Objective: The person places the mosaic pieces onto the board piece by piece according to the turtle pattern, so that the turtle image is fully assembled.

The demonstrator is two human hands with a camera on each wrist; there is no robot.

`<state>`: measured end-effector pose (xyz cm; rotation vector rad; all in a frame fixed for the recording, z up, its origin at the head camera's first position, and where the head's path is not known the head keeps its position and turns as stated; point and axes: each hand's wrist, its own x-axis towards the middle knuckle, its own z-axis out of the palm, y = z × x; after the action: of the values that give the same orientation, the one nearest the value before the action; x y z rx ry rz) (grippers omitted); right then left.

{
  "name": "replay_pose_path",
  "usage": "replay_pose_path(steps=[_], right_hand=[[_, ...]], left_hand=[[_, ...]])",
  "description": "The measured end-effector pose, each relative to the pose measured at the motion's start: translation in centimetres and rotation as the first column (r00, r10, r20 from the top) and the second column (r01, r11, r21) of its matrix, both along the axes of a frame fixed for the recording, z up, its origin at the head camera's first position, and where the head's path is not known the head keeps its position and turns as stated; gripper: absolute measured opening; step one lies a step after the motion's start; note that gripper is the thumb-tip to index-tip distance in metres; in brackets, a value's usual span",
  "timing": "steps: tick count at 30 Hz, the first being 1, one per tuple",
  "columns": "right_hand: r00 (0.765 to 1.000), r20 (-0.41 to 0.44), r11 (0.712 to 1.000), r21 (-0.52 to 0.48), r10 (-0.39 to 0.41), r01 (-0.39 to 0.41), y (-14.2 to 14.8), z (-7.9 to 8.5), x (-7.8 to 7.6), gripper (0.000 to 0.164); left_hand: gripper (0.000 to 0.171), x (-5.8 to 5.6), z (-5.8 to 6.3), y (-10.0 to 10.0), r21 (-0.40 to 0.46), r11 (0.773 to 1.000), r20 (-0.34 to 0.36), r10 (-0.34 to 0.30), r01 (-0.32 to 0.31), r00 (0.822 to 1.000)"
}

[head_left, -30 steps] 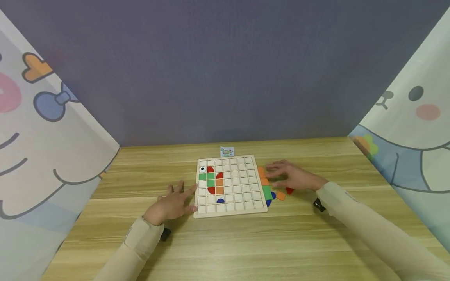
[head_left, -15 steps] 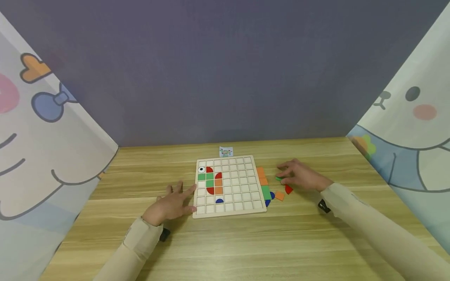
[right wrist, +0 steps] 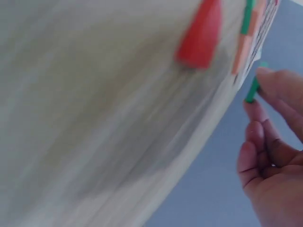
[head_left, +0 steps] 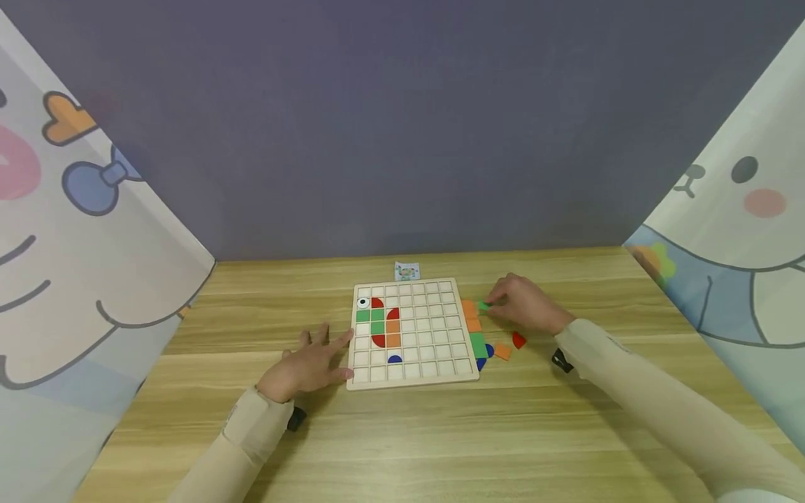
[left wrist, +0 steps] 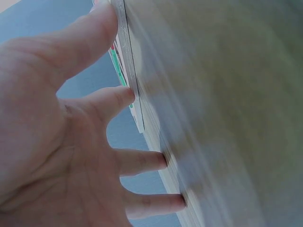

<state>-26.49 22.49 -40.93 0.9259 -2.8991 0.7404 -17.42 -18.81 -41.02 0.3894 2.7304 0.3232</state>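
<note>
A pale wooden grid board lies on the table with red, green, orange and blue pieces and a white eye disc in its left cells. My left hand is spread at the board's left edge; in the left wrist view its thumb and index fingertip touch that edge. Between thumb and forefinger my right hand pinches a small green tile, raised above the table right of the board. The tile's full outline is partly hidden by the fingers.
Orange tiles, a green tile, blue pieces, a loose orange square and a red quarter-circle lie right of the board. A small printed card sits behind it. A grey panel stands at the back.
My right hand drew back to the right, where a green tile showed at its fingertips, then came left toward the board with the tile lifted. The left hand has stayed at the board's edge.
</note>
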Motion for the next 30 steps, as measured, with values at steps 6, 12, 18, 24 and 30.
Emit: replay_pose_path(steps=[6, 12, 18, 24, 30], right_hand=[[0.993, 0.033, 0.99, -0.082, 0.114, -0.111, -3.8, 0.2, -0.6, 0.016], [0.983, 0.037, 0.983, -0.054, 0.18, -0.178, -8.1, 0.3, -1.4, 0.01], [0.98, 0.11, 0.986, -0.022, 0.168, -0.167, -11.2, 0.3, -2.1, 0.01], [0.977, 0.118, 0.983, 0.034, 0.175, -0.18, -13.0, -0.1, -2.5, 0.01], [0.975, 0.146, 0.985, 0.009, 0.167, -0.17, -13.9, -0.2, -2.5, 0.008]], left_hand=[[0.077, -0.1, 0.1, 0.0, -0.003, 1.0, 0.005, 0.002, -0.002, 1.0], [0.077, -0.1, 0.0, 0.0, -0.009, 1.0, 0.008, 0.005, -0.005, 1.0], [0.077, -0.1, 0.2, 0.1, -0.005, 1.0, 0.006, 0.001, -0.001, 1.0], [0.077, -0.1, 0.2, 0.1, -0.006, 1.0, 0.003, 0.005, -0.005, 1.0], [0.077, -0.1, 0.1, 0.1, -0.01, 1.0, 0.006, 0.004, -0.004, 1.0]])
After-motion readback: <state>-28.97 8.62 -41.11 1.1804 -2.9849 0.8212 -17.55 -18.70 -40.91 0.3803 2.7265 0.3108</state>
